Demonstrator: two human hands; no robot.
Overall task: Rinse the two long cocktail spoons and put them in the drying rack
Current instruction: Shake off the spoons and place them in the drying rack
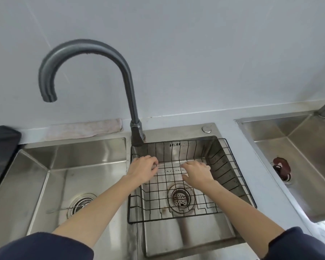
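Note:
One long cocktail spoon (172,170) with a twisted stem lies level across the black wire drying rack (235,182) in the right basin. My left hand (142,168) pinches its left end. My right hand (196,172) hovers over its right end with fingers spread and the thumb apart; that end is mostly hidden under the hand. A second long spoon (64,208) lies on the floor of the left basin (36,177), its tip across the drain.
A grey gooseneck tap (131,102) rises between the basins, its spout over the left one. A folded cloth (86,129) lies behind the left basin. A separate sink (296,147) with a brown drain plug (281,167) sits to the right.

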